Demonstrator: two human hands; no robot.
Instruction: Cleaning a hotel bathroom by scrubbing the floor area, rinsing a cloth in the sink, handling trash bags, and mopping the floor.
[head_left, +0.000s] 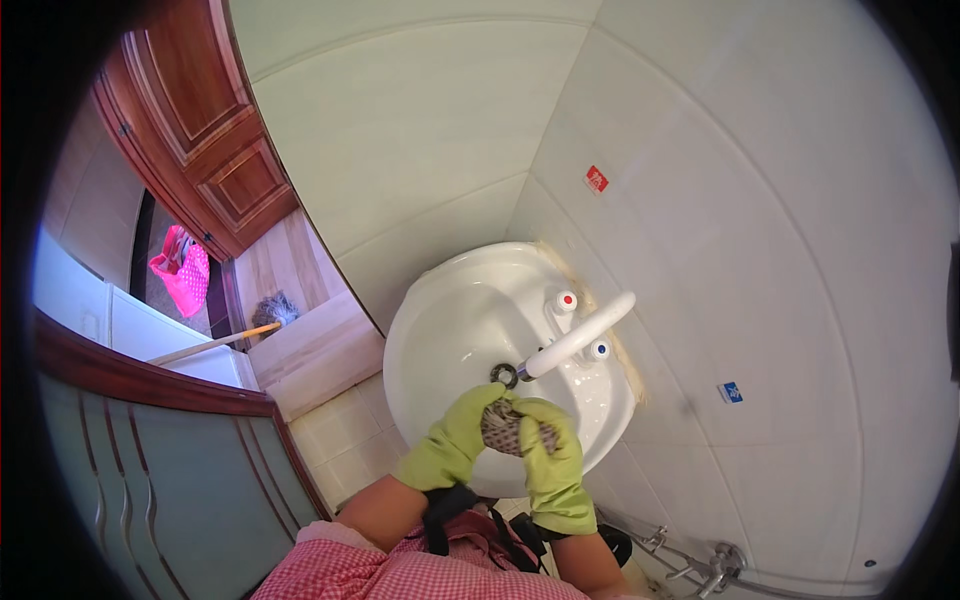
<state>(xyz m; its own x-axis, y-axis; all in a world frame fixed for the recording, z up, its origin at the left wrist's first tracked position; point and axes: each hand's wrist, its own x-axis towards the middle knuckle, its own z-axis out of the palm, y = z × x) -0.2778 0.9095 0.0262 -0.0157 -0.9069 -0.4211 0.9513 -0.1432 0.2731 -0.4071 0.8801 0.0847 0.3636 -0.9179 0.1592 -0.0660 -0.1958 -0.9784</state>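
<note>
Over the near part of a white ceramic washbasin (450, 322), my two hands, in yellow-green rubber gloves, grip a bunched patterned cloth (504, 429). My left hand (457, 435) has it from the left and my right hand (553, 450) from the right, its fingers folded over the cloth. Just beyond my hands lies the dark-rimmed drain (504, 375). A white curved faucet spout (581, 337) reaches over the bowl, between a red-marked tap knob (566, 301) and a blue-marked tap knob (600, 349). Water drops dot the basin's right ledge.
Tiled walls meet behind the basin. At lower right a metal shower mixer (720, 566) juts from the wall. On the left stand a glass-panelled door (180, 480), a mop (274, 311), a pink dotted bag (184, 274) and a wooden door (210, 127).
</note>
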